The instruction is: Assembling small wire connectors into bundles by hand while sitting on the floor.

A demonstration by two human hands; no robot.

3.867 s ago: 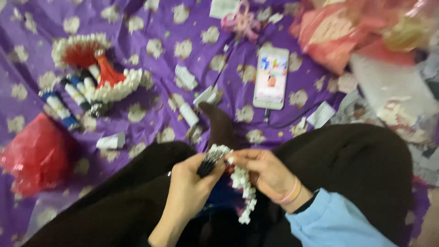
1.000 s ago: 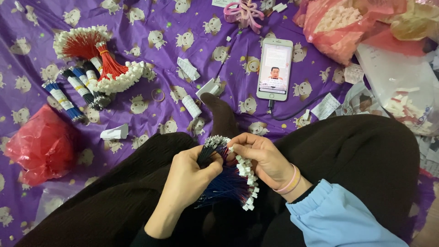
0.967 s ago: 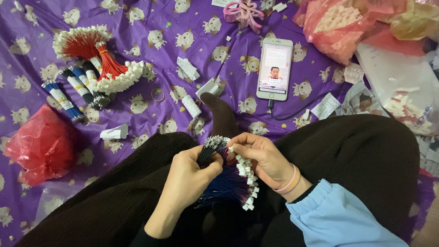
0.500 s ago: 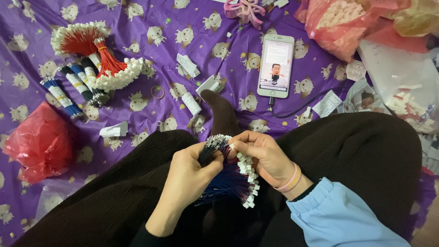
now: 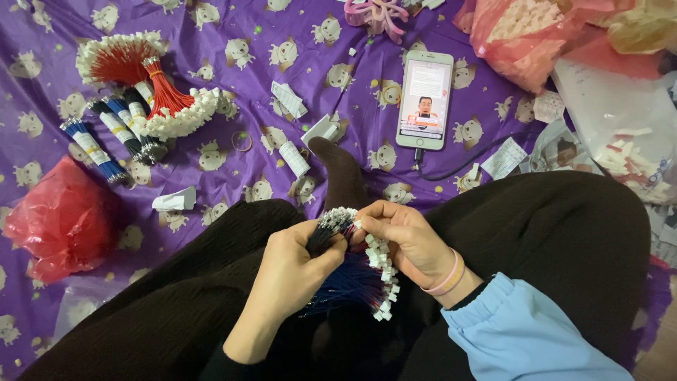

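Landmark: the bundle of blue wires [image 5: 349,279], held over the lap between both hands.

Far left of the bundle, a red plastic bag [image 5: 60,219] lies on the purple cloth [image 5: 233,28]. Up and left of the bundle sit finished tied wire bunches: a red wire bundle [image 5: 151,88] fanned with white connectors, and darker bunches beside it.

The left hand [image 5: 296,271] is closed around the bundle near its upper end, gripping the wires. Just right of it, the right hand [image 5: 402,236] pinches the wire tips, fingers curled, touching the white connectors [image 5: 381,279] that hang along the bundle's right side.

Judgement: the step in hand is gathering and aligning the wire ends. The next move calls for a steady left grip while the right evens the tips.

Above and right of the bundle, a phone [image 5: 424,99] lies face up; further right, a pink bag [image 5: 525,35] of white parts.
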